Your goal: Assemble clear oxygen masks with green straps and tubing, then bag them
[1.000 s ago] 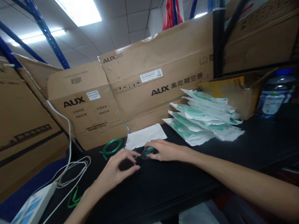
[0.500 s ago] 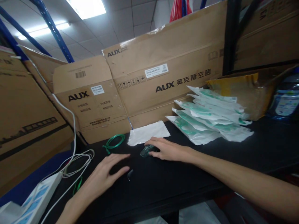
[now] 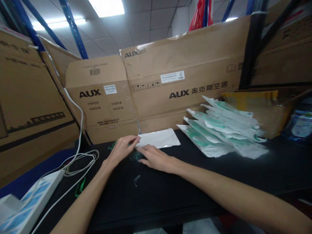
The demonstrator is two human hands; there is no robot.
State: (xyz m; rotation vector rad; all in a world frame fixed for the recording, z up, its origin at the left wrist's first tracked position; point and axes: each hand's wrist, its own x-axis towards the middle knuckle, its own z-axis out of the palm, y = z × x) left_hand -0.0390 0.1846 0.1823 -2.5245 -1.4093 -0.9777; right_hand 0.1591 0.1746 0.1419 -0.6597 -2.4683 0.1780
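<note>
My left hand [image 3: 124, 148] has thumb and fingers pinched together at the left end of a flat white pouch [image 3: 159, 139]. Just right of it, my right hand [image 3: 156, 158] is closed on the right end of a see-through green plastic mask [image 3: 135, 156], which lies low over the black table; its fingertips come close to the pouch's lower left corner. Part of the mask is hidden by the fingers. Behind my left hand a bit of green tubing [image 3: 112, 145] shows; the rest is covered. A small clear plastic piece [image 3: 136, 179] lies in front of both hands.
A stack of white packs with green contents [image 3: 221, 130] leans at the right, beside an open carton [image 3: 258, 110] and a blue bottle [image 3: 301, 125]. Large cardboard [image 3: 156, 97] walls the back. A power strip [image 3: 36, 198], white cable [image 3: 94, 159] and green strap [image 3: 80, 188] lie left.
My left hand has moved up and forward to the pouch and closed its fingers. My right hand has shifted left with the mask. The view has turned slightly left.
</note>
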